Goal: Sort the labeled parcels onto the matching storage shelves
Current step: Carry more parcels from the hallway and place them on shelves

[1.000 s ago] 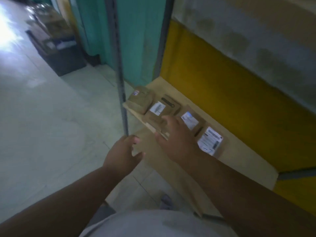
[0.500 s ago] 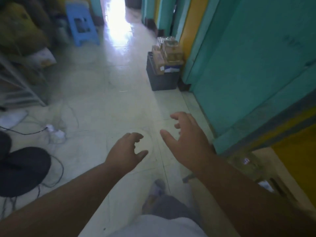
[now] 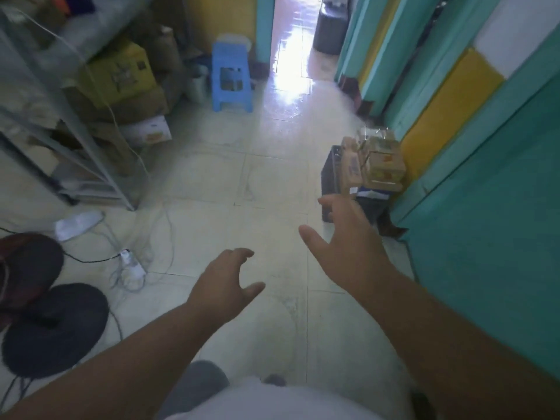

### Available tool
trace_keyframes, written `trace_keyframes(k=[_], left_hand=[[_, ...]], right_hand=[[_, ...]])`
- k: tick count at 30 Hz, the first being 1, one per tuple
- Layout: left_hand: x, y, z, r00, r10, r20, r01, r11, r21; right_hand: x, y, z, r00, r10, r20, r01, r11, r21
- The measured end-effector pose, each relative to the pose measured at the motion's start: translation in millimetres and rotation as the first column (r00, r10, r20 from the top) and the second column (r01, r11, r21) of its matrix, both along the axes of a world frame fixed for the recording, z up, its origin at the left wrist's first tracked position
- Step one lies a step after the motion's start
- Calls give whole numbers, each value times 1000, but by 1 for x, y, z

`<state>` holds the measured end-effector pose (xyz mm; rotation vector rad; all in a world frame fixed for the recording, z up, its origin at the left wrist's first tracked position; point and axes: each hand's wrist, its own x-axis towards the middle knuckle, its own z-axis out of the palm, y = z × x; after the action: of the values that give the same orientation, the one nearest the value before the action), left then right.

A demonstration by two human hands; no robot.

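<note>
Both hands hang empty over the pale tiled floor. My left hand [image 3: 225, 281] is low in the middle, fingers curled loosely apart. My right hand [image 3: 345, 241] is higher and to the right, fingers spread. Just beyond my right hand a dark crate [image 3: 333, 177] stands by the teal wall, stacked with brown parcels [image 3: 381, 165]. The wooden shelf with the labeled parcels is out of view.
A metal rack [image 3: 91, 165] with cardboard boxes [image 3: 121, 77] fills the left side. A blue plastic stool [image 3: 230, 77] stands ahead near a bright doorway. Cables and a power strip [image 3: 130, 265] lie on the floor left; two dark round cushions [image 3: 54, 325] sit at bottom left.
My view has swung left from the wooden shelf to the corridor floor. My right hand came off the parcels there. Both hands are now empty in the air.
</note>
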<state>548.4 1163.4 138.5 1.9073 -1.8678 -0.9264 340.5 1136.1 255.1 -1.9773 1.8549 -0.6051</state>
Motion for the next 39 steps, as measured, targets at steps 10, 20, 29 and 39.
trace_keyframes(k=[10,20,29,39], left_hand=[[-33,-287,-5,994,-104,-45,105,994,30],[-230,-555,6,889,-457,-19,457,889,6],[-358,-737,-2,866,-499,-29,500,861,96],[-455,-928,-115,747,-655,-113,637,656,405]], right_hand=[[-39,-254,-15,982,-183,51,180,982,60],[-214,-421,-17,833,-554,-6,554,833,-8],[-351,-609,-36,810,-586,-6,584,807,84],[-414,-760,-131,645,-755,-116,753,602,266]])
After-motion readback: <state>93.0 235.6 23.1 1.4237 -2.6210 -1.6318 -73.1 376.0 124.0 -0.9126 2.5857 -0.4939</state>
